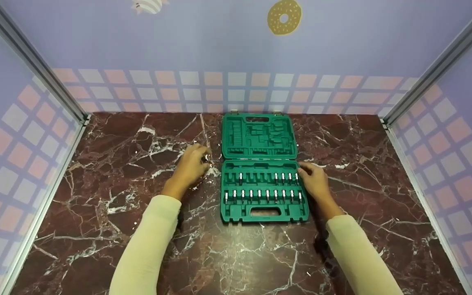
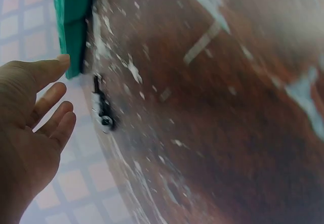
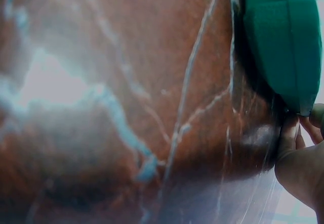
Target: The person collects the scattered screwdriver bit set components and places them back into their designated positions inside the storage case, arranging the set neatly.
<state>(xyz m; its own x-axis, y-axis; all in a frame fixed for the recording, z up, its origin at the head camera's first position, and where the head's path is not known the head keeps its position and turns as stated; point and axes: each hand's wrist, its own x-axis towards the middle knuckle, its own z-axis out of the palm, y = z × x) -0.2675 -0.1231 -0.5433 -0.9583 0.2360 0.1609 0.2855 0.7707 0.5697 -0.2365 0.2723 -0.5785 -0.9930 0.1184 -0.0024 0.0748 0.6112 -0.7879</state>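
A green plastic case (image 1: 236, 212) lies unfolded on the table, its moulded lid (image 1: 260, 143) toward the back wall. Silver-tipped bits (image 1: 259, 195) fill the front row, with several more in the row behind. To the left of the case, my left hand (image 1: 191, 166) hovers with loosely bent fingers. Small black-and-silver bits (image 2: 104, 112) lie on the table just beyond those fingertips, apart from them in the left wrist view. My right hand (image 1: 317, 182) holds the case's right edge near the hinge, thumb and finger on either side of it; the exact contact is partly hidden.
A dark red marbled tabletop (image 1: 109, 229) carries everything. The purple back wall (image 1: 203, 45) stands close behind the lid, and side panels with metal edge strips (image 1: 41, 213) bound the table left and right.
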